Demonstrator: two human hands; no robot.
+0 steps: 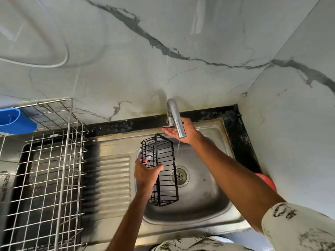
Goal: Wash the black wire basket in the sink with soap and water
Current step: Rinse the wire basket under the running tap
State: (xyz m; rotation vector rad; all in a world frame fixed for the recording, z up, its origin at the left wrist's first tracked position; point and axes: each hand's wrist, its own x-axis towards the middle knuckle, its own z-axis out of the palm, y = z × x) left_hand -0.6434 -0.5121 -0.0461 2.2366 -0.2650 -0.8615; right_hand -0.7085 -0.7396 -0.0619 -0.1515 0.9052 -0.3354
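A: Where did the camera sit?
B: On the person's head, one wide view, facing forward and steeply down.
A: How near?
B: Close above the sink (pixel 208 196), almost straight over its bowl, with the tap (pixel 175 118) mid-frame and the marble wall (pixel 126 60) filling the upper half.

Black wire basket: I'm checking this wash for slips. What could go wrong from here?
The left hand alone grips the black wire basket by one side; wet, it could slip into the steel sink. The thin water stream from the curved metal tap falls right of the basket, so it may miss it.
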